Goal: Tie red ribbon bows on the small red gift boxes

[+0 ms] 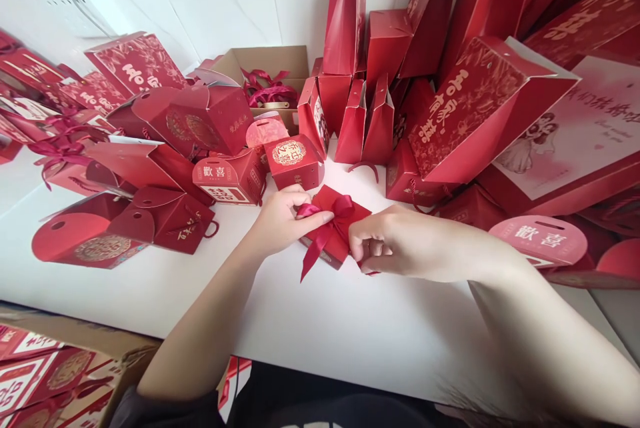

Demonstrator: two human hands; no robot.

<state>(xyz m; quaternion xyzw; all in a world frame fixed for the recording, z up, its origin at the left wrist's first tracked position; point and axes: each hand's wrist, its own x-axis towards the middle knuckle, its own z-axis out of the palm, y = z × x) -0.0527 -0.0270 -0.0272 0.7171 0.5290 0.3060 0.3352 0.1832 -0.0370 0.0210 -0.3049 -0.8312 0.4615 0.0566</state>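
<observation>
A small red gift box (334, 205) lies on the white table (310, 321) at centre, with a red ribbon bow (336, 213) across its top. My left hand (283, 218) is closed, pinching the bow's left loop between thumb and forefinger. My right hand (387, 241) is closed too, pinching the ribbon's right end by the box's right corner. One ribbon tail (313, 258) hangs down in front of the box.
Red gift boxes (294, 161) and red paper bags (475, 108) crowd the far half of the table. An open cardboard box (270, 68) holding ribbons stands at the back. A carton (45, 375) of flat red packs sits low on the left.
</observation>
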